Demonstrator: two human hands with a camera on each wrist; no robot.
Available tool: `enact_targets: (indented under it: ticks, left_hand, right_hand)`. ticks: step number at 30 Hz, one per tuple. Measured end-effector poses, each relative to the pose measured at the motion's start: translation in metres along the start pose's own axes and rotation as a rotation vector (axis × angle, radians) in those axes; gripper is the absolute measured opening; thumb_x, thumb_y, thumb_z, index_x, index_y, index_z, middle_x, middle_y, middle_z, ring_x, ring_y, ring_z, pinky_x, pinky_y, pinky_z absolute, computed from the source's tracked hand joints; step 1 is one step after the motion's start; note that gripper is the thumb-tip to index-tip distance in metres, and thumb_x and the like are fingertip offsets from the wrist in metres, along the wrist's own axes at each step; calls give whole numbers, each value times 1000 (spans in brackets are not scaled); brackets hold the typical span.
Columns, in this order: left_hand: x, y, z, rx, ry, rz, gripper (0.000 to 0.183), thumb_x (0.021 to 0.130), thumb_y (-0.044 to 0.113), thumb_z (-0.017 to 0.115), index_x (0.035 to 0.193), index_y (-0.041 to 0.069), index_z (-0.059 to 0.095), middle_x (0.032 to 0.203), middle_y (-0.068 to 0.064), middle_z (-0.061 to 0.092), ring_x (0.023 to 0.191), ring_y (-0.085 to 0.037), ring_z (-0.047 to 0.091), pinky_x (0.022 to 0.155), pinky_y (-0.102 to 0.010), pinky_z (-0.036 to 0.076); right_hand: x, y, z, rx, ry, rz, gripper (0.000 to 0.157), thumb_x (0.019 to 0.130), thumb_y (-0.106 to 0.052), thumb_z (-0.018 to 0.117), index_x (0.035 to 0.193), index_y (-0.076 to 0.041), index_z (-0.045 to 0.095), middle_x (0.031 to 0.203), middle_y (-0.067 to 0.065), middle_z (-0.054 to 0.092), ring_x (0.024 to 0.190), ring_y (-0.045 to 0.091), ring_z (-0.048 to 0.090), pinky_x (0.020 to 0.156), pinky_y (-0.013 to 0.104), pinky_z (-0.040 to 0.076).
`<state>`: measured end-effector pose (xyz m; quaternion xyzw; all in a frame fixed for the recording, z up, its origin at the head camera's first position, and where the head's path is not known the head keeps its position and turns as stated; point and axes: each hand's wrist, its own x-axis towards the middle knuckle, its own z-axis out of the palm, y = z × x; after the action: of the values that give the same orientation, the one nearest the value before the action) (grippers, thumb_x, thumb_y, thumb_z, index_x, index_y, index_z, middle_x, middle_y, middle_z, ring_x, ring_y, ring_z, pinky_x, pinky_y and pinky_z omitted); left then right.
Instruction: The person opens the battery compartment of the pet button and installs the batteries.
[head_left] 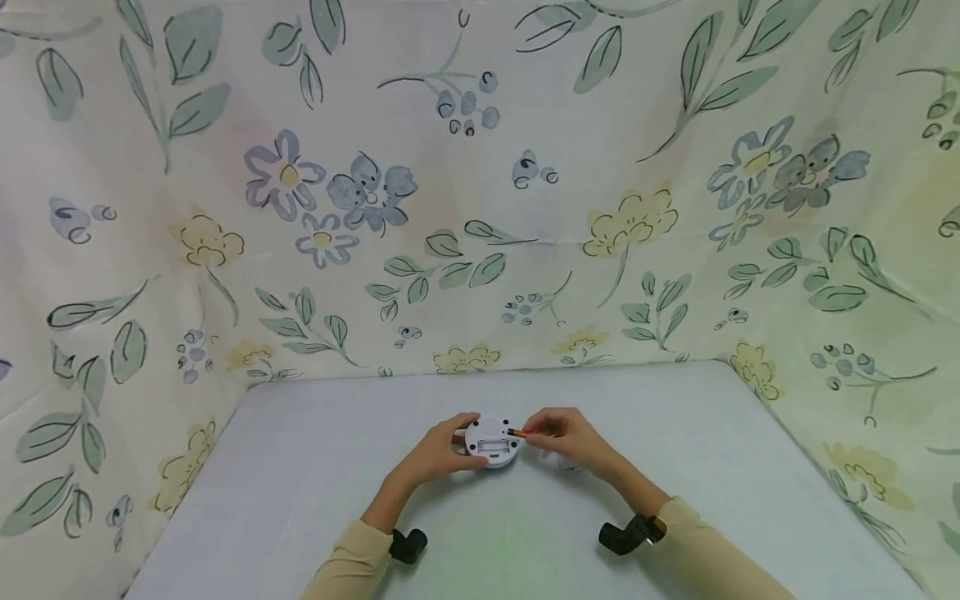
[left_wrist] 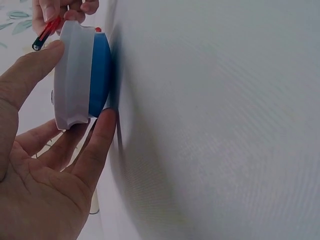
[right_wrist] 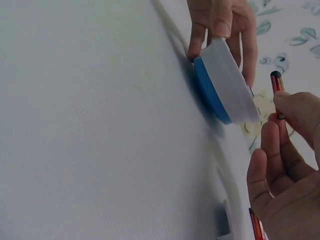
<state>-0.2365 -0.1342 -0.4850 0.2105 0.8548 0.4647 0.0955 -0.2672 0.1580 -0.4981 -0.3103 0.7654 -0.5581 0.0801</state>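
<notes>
My left hand (head_left: 442, 452) grips a round white device (head_left: 489, 454) by its side, thumb on the near rim. Its back faces up, with a perforated patch, small dark feet and an uncovered battery compartment (head_left: 493, 446). Seen from the left wrist, the lower half is blue (left_wrist: 100, 75), with fingers beneath it. My right hand (head_left: 570, 437) pinches a red-and-black battery (head_left: 517, 432) between thumb and fingers at the device's right edge. In the right wrist view the battery (right_wrist: 277, 82) points away from the palm, beside the white casing (right_wrist: 232, 85).
A small white piece (head_left: 567, 463) lies on the white table (head_left: 315, 467) under my right hand. Another red battery (right_wrist: 257, 223) shows below that hand in the right wrist view. Floral cloth (head_left: 465, 208) hangs behind the table and at both sides.
</notes>
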Motion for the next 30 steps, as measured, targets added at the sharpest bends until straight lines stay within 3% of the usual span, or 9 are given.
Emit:
enact_targets:
  ticks: [6, 14, 24, 30]
  left_hand:
    - [1, 0, 0, 4, -1, -2, 78, 87, 27, 84, 150, 2, 46, 147, -21, 49, 120, -38, 59, 95, -50, 50]
    - [0, -1, 1, 15, -3, 16, 78, 87, 27, 84, 149, 0, 46, 146, -22, 49, 119, -39, 60, 94, -50, 51]
    - [0, 0, 1, 19, -3, 10, 78, 87, 27, 84, 150, 1, 46, 145, -22, 50, 119, -38, 60, 93, -48, 51]
    - [-1, 0, 1, 29, -1, 9, 78, 87, 28, 84, 150, 1, 46, 146, -22, 50, 118, -38, 60, 93, -49, 51]
  right_hand:
    - [7, 2, 6, -12, -11, -8, 13, 95, -14, 74, 108, -10, 75, 101, 6, 72, 83, 26, 66, 69, 33, 55]
    - [10, -3, 11, 3, -45, -29, 15, 96, -10, 73, 108, -3, 74, 101, 7, 72, 85, 24, 66, 72, 28, 55]
    - [11, -4, 15, 28, 19, -58, 12, 95, -4, 72, 106, 0, 74, 99, 10, 72, 82, 23, 66, 70, 26, 53]
    - [13, -1, 16, -11, 42, -66, 10, 93, 0, 73, 103, 2, 74, 98, 13, 72, 81, 22, 65, 69, 26, 53]
